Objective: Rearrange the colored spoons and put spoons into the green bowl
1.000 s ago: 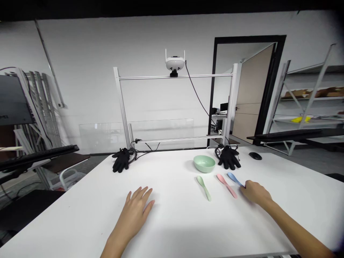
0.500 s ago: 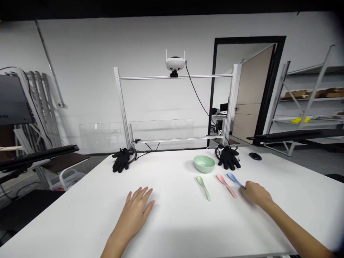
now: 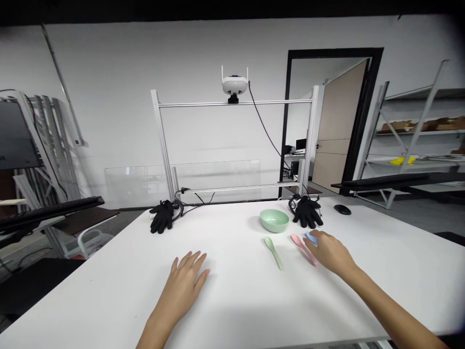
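Observation:
My left hand (image 3: 183, 281) lies palm down over the white table (image 3: 232, 300), its fingers spread and holding nothing. My right hand (image 3: 330, 249) hovers above the blue spoon (image 3: 311, 238) and hides most of its handle; the thumb and forefinger are apart, with the spoon's bowl showing between them. Just left of this hand lies the pink spoon (image 3: 304, 249), its handle end close under the thumb side. Farther left is the light green spoon (image 3: 273, 253). A green bowl (image 3: 274, 221) stands upright behind the spoons.
Black gloves with cables, one at the left (image 3: 162, 216) and one at the right (image 3: 307, 212), lie along the back edge. A black mouse (image 3: 342, 209) sits at the back right. An aluminium frame (image 3: 236, 103) carrying a white device (image 3: 234, 85) rises behind the table.
My right hand has shifted left and forward from the blue spoon's handle end to over the spoon, its fingers parting. The blue spoon stays on the table. My left hand has hardly moved.

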